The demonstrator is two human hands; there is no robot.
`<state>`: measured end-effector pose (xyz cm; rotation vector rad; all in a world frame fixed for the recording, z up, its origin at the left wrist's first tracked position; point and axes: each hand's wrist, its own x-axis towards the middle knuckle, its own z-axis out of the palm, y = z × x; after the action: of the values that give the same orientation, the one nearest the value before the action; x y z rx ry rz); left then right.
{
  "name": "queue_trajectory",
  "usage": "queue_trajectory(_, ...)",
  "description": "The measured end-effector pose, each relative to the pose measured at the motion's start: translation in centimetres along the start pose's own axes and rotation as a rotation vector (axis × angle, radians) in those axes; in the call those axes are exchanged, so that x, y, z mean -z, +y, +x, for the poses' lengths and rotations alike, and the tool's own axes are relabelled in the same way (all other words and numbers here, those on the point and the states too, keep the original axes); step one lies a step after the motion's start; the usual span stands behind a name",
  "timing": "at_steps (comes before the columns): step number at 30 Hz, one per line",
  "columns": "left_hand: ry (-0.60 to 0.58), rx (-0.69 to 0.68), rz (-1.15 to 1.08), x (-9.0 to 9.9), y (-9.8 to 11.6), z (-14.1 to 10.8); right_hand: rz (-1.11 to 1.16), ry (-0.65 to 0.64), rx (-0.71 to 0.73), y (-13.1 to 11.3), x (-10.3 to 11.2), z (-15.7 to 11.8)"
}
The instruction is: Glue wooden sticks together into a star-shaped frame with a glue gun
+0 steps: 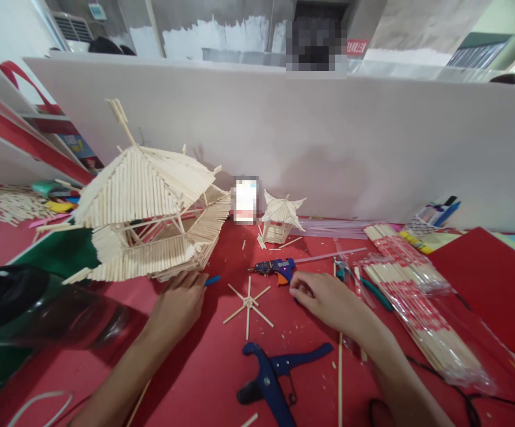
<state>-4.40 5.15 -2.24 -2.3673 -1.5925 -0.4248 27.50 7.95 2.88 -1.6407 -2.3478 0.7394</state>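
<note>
My left hand (181, 296) rests at the front base of a large pavilion model (137, 190) built from thin wooden sticks. Its fingers lie forward and slightly bent; a blue strip (213, 280) sticks out beside them, partly hidden. The curled fingers of my right hand (322, 295) close round the handle of a blue glue gun (279, 268), which lies on the red table with a glue stick in its back. Between the hands lies a six-armed stick star (249, 302). A small pavilion model (279, 219) stands behind the glue gun.
A blue cutter tool (268, 379) lies in front. Bagged wooden sticks (421, 320) and teal-handled pliers (377, 293) are on the right. A dark bottle (53, 308) lies left. A white partition (373, 148) stands behind, with a lit phone (245, 200) against it.
</note>
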Motion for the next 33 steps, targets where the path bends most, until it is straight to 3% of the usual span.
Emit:
queue_trajectory(6,-0.127,0.016,-0.003,0.5,0.2,-0.1,0.138,0.005,0.054,-0.6,0.0,-0.2)
queue_trajectory(11,-0.087,-0.058,-0.246,1.9,2.4,-0.4,0.691,-0.135,0.211,-4.1,-2.1,-0.3)
queue_trajectory(14,-0.103,-0.111,-0.363,2.6,3.8,-0.4,0.898,-0.069,0.279,-6.4,-3.7,-0.1)
queue_trajectory(16,-0.095,-0.091,-0.441,2.7,4.6,-0.3,0.895,0.035,0.261,-7.1,-4.3,0.0)
queue_trajectory(19,-0.207,0.009,-0.479,2.6,5.4,-0.5,0.875,0.123,0.230,-7.0,-4.6,0.2)
queue_trajectory(25,-0.303,0.134,-0.624,3.7,7.1,-0.9,1.135,-0.012,0.212,-6.5,-5.1,0.4)
queue_trajectory(33,-0.370,0.192,-0.750,5.2,7.2,-0.3,1.111,0.063,0.301,-6.5,-5.2,0.3)
